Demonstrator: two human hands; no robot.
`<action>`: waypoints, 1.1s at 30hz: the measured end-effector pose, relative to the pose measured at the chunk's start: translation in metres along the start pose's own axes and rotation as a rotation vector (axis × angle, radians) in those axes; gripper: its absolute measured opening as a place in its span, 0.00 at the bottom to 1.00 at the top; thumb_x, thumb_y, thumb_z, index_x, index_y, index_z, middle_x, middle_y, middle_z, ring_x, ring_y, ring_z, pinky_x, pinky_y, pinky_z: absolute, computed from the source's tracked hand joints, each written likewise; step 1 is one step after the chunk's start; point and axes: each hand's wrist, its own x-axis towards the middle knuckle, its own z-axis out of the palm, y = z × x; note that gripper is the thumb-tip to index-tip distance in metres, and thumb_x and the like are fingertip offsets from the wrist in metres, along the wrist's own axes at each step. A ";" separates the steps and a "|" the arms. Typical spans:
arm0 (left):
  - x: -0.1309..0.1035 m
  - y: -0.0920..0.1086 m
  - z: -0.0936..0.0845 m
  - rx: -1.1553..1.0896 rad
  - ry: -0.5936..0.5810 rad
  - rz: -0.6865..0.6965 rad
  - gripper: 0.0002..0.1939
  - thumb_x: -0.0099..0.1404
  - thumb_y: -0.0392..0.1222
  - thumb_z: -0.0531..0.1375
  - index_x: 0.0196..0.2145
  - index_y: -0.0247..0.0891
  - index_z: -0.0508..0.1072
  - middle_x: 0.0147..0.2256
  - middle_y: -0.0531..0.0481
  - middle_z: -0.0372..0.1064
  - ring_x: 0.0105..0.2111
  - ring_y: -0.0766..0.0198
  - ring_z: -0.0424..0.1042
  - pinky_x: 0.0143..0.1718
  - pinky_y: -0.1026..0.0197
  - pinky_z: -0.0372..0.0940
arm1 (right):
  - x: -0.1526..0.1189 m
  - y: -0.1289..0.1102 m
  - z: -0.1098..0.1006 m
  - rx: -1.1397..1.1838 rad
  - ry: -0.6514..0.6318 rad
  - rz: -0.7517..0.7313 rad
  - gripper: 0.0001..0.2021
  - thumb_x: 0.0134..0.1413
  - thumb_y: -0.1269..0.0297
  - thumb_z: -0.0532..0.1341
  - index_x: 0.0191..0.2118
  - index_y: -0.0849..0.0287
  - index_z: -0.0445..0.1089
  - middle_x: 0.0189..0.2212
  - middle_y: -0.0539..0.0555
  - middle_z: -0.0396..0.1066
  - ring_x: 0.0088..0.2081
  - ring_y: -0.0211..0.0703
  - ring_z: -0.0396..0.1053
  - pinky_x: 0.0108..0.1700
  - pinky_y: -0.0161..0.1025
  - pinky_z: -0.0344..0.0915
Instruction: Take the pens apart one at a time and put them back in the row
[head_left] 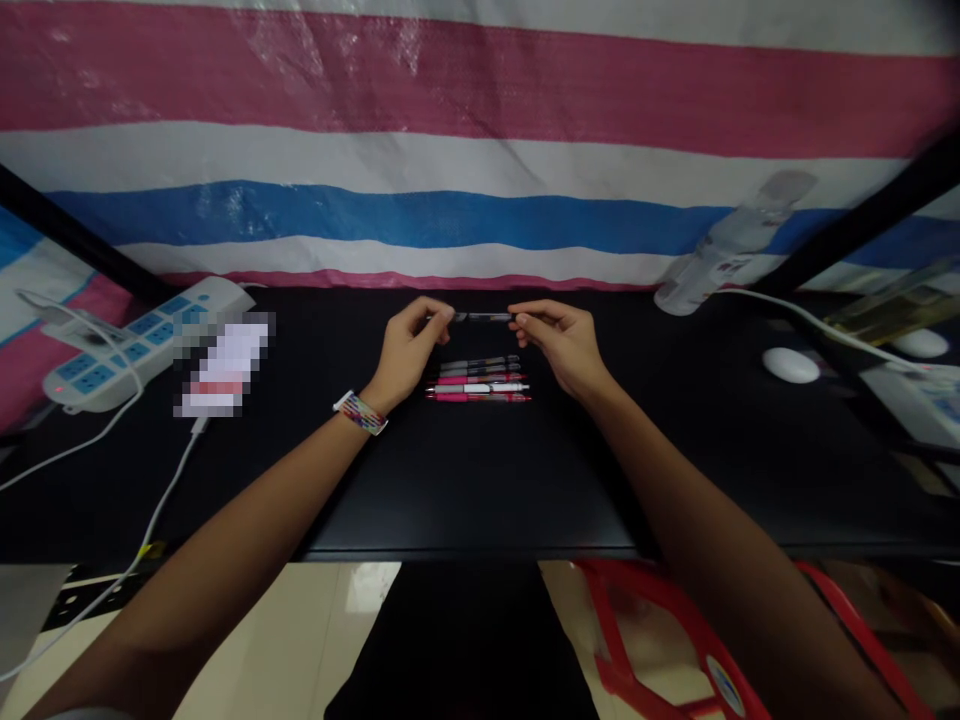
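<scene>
A dark pen lies crosswise between my hands near the back of the black table. My left hand pinches its left end, and my right hand pinches the right end. Just in front of it, several pens lie side by side in a neat stack of rows. Grey-black pens form the far rows, and a white pen lies between pink-red ones, with a pink pen nearest me. A patterned band is on my left wrist.
On the left are a white power strip with blue sockets and a blurred-out phone on a cable. To the right stand a clear bottle and a white mouse. A red stool is below the black table's front edge.
</scene>
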 end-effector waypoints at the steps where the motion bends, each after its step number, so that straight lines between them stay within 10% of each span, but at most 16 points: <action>1: 0.001 0.000 0.000 -0.021 -0.003 0.000 0.14 0.70 0.54 0.71 0.41 0.41 0.80 0.32 0.51 0.76 0.31 0.64 0.74 0.37 0.61 0.69 | 0.000 0.001 0.000 0.005 0.008 0.012 0.12 0.54 0.54 0.78 0.41 0.53 0.86 0.34 0.54 0.82 0.34 0.43 0.75 0.39 0.44 0.76; 8: 0.002 -0.002 -0.004 0.070 0.007 -0.070 0.23 0.78 0.56 0.62 0.29 0.39 0.78 0.22 0.51 0.70 0.24 0.65 0.70 0.31 0.61 0.66 | 0.001 0.004 0.000 0.059 0.022 0.078 0.13 0.53 0.54 0.78 0.41 0.54 0.85 0.34 0.54 0.81 0.36 0.44 0.76 0.41 0.45 0.76; 12: 0.003 -0.004 -0.004 -0.034 0.000 -0.066 0.19 0.66 0.47 0.74 0.52 0.42 0.79 0.29 0.54 0.74 0.29 0.64 0.75 0.35 0.61 0.69 | 0.001 0.003 0.001 0.085 0.034 0.102 0.13 0.52 0.55 0.78 0.41 0.54 0.85 0.34 0.54 0.81 0.35 0.43 0.75 0.42 0.46 0.75; 17: 0.003 -0.004 -0.004 0.057 -0.049 -0.060 0.14 0.75 0.50 0.65 0.34 0.39 0.80 0.28 0.50 0.75 0.29 0.63 0.76 0.37 0.59 0.71 | 0.002 0.003 -0.002 0.094 0.051 0.108 0.13 0.52 0.54 0.78 0.40 0.54 0.85 0.34 0.55 0.81 0.36 0.44 0.76 0.42 0.47 0.76; 21: 0.001 -0.003 -0.004 0.033 -0.055 -0.022 0.14 0.67 0.44 0.72 0.50 0.41 0.80 0.35 0.50 0.80 0.34 0.63 0.79 0.40 0.59 0.72 | 0.003 0.005 -0.004 0.103 0.055 0.132 0.14 0.51 0.54 0.79 0.40 0.54 0.84 0.34 0.54 0.81 0.36 0.44 0.75 0.42 0.46 0.75; 29: 0.003 -0.004 -0.006 0.029 -0.043 -0.046 0.15 0.67 0.47 0.72 0.50 0.42 0.80 0.33 0.51 0.78 0.31 0.63 0.77 0.38 0.59 0.71 | 0.006 0.007 -0.007 0.107 0.052 0.154 0.12 0.52 0.56 0.78 0.40 0.54 0.84 0.33 0.55 0.80 0.35 0.43 0.74 0.41 0.46 0.75; 33: 0.004 -0.004 -0.008 0.118 -0.055 -0.067 0.18 0.73 0.55 0.66 0.31 0.40 0.80 0.26 0.50 0.74 0.27 0.64 0.72 0.32 0.60 0.66 | 0.006 0.007 -0.007 0.125 0.046 0.165 0.12 0.51 0.56 0.78 0.39 0.55 0.85 0.33 0.55 0.80 0.35 0.43 0.74 0.41 0.45 0.74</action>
